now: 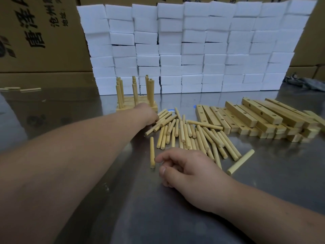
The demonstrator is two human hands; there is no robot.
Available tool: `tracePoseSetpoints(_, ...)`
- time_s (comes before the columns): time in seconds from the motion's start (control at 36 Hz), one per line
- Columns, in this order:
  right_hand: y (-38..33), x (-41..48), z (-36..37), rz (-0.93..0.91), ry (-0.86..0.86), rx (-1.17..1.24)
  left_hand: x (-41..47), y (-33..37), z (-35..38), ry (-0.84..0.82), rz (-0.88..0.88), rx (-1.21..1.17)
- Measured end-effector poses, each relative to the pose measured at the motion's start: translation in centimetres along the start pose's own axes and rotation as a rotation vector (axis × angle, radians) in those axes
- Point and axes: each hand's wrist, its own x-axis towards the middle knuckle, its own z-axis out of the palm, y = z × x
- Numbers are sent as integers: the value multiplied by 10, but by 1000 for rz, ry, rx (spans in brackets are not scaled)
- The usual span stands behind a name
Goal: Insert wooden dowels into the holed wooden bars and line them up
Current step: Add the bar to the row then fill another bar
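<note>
A heap of loose wooden dowels [190,134] lies mid-table. Holed wooden bars [260,117] are piled to its right. At the back left stand several finished bars [126,107] side by side, each with upright dowels. My left hand [149,115] reaches across to the left edge of the dowel heap, fingers down among the dowels; whether it grips one is hidden. My right hand [184,168] rests on the table in front of the heap, fingers loosely curled, its fingertip touching the end of a single dowel [152,152].
A wall of stacked white foam blocks [193,46] runs along the back of the steel table [263,182]. Cardboard boxes [35,32] stand behind and to the left. One stray dowel [241,162] lies at the right of the heap. A grey cloth [306,82] sits far right.
</note>
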Motion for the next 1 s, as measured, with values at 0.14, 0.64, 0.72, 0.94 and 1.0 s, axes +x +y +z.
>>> tracePoseSetpoints(0.14,2,0,1,-10,12,-4,-7,-4,-6,127,-5,-241)
tracePoseSetpoints(0.64,-9,-4,-13,-25,248,-106,-121,-41,-7,279,-97,-952)
tracePoseSetpoints(0.72,-4,1,-33,32,467,-136,-124,-42,-2,301,-57,-860)
tracePoseSetpoints(0.94,51,22,-108,477,613,-360,-132,-40,-2,107,57,-1048)
tracePoseSetpoints(1.0,62,24,-108,561,521,-372,-133,-41,-3,64,77,-1091)
